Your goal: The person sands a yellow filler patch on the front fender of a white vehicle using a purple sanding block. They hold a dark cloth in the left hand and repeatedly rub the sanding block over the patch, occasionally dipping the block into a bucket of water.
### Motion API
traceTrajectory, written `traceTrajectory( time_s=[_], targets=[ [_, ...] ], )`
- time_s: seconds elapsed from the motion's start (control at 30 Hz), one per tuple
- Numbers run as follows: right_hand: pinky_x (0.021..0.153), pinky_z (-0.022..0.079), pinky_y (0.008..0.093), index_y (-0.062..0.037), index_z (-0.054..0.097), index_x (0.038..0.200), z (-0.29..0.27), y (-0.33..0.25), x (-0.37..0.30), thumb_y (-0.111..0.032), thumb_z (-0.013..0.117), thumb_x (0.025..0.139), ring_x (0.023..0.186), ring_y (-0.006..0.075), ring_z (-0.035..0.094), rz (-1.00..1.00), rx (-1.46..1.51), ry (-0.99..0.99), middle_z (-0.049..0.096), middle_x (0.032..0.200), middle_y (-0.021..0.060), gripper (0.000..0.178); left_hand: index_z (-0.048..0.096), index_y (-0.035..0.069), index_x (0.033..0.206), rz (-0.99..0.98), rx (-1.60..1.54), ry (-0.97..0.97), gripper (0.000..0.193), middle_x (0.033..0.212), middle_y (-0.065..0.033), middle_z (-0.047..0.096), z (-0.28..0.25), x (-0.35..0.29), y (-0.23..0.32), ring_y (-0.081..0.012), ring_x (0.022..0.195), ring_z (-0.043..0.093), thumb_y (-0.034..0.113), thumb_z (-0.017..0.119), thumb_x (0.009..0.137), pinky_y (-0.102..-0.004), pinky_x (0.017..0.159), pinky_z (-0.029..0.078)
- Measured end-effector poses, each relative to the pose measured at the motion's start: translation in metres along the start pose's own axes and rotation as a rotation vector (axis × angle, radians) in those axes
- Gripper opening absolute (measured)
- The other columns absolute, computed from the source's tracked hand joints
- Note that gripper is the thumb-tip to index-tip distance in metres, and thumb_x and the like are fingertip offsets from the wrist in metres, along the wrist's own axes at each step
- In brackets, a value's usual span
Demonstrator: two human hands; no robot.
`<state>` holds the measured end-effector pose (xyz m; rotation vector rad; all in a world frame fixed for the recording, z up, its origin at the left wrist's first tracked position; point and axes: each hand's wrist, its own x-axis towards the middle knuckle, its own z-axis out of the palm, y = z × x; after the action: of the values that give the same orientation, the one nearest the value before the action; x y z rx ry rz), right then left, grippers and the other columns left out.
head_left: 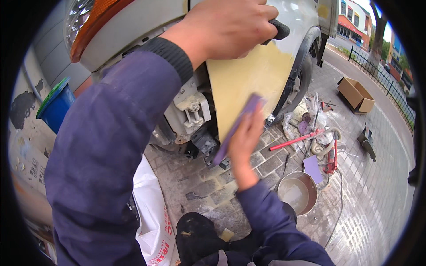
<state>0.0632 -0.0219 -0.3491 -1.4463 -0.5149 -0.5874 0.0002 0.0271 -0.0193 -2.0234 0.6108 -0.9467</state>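
Note:
A vehicle's white body panel in front of me has a broad pale-yellow filler patch. Over the top of it reaches my left hand, its fingers curled round a dark grey, sponge-like piece; its exact kind is unclear. Lower down, my right hand grips a long, narrow piece of purple sandpaper. The sandpaper lies tilted along the patch's lower part, its lower end past the panel edge. Whether a block backs it is hidden. Beside the patch, brackets and a metal mount are exposed.
Right of my knees stands a bucket of cloudy water, with a purple sheet beside it. A red-handled tool, plastic and cables litter the paving. Further off are a cardboard box and a wheel. A white sack lies left.

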Motion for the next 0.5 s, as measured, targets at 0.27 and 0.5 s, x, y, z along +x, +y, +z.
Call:
traceTrajectory(
  time_s=[0.27, 0.5],
  targets=[
    [0.121, 0.044, 0.0489, 0.0063, 0.054, 0.16, 0.005, 0.054, 0.053, -0.024, 0.052, 0.118, 0.139, 0.0454, 0.063, 0.317, 0.189, 0.127, 0.064, 0.153, 0.0316, 0.052, 0.075, 0.012, 0.084, 0.007, 0.024, -0.028, 0.01, 0.095, -0.0045, 0.069, -0.001, 0.003, 0.0, -0.0242, 0.095, 0.069, 0.02, 0.074, 0.089, -0.0407, 0.083, 0.055],
    [0.132, 0.022, 0.0579, 0.0075, 0.039, 0.169, -0.011, -0.021, -0.053, -0.018, 0.053, 0.114, 0.161, 0.048, 0.04, -0.025, 0.073, -0.142, 0.046, 0.171, 0.0302, 0.062, 0.074, 0.011, 0.083, 0.021, 0.021, -0.019, 0.008, 0.096, -0.0044, 0.068, -0.005, 0.004, 0.003, -0.0238, 0.096, 0.068, 0.018, 0.073, 0.087, -0.0406, 0.084, 0.055]
  ],
)
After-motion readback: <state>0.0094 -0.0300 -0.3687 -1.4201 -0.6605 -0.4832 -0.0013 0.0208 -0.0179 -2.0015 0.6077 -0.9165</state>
